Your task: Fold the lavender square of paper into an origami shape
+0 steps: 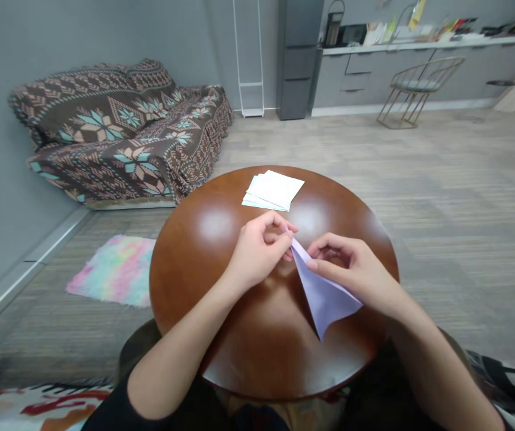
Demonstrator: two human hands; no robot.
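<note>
A folded sheet of lilac paper (326,296) is held above the round brown table (185,257), its wide end hanging toward me. My left hand (259,245) pinches the narrow pointed tip between thumb and fingers. Along the upper folded edge, my right hand (351,266) grips the paper with its thumb on the near side; the fingers behind are partly hidden. Beyond both hands, a loose stack of white paper sheets (275,188) lies near the table's far edge.
A sofa under a patterned cover (118,131) stands at the back left, with a fluffy pastel rug (113,269) on the floor before it. Farther off are a grey fridge (299,60), a kitchen counter (418,45) and a wire-framed chair (418,87).
</note>
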